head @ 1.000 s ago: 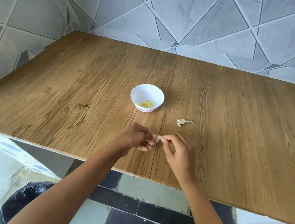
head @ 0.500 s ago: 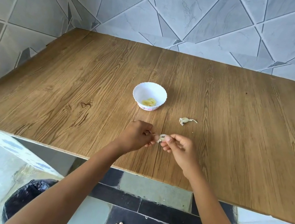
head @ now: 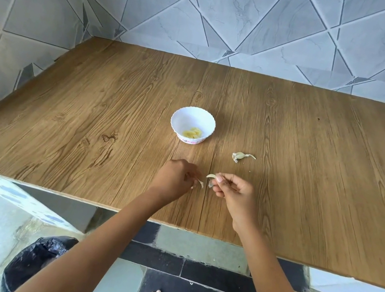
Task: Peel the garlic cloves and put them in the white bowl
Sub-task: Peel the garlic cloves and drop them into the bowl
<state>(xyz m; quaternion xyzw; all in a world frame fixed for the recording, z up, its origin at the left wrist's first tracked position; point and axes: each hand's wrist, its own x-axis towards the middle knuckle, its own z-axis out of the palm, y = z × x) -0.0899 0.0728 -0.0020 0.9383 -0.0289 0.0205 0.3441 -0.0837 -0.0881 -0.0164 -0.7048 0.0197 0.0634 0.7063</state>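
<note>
My right hand (head: 232,190) pinches a pale garlic clove (head: 211,176) between thumb and fingertips, just above the wooden table (head: 87,128). A short gap to the left, my left hand (head: 175,178) pinches a thin strip of papery skin (head: 200,183). The white bowl (head: 206,120) stands beyond the hands near the table's middle, with several peeled yellowish cloves (head: 192,132) in its bottom. More garlic, a small piece with its stem (head: 242,156), lies on the table right of the bowl.
A black bin lined with a bag (head: 36,265) stands on the floor below the table's near edge, at my left. Grey tiled walls close the table off at the back and the left.
My hands, joined on the clove before, have drawn apart. The left hand has pulled a strip of skin away from the clove in the right hand.
</note>
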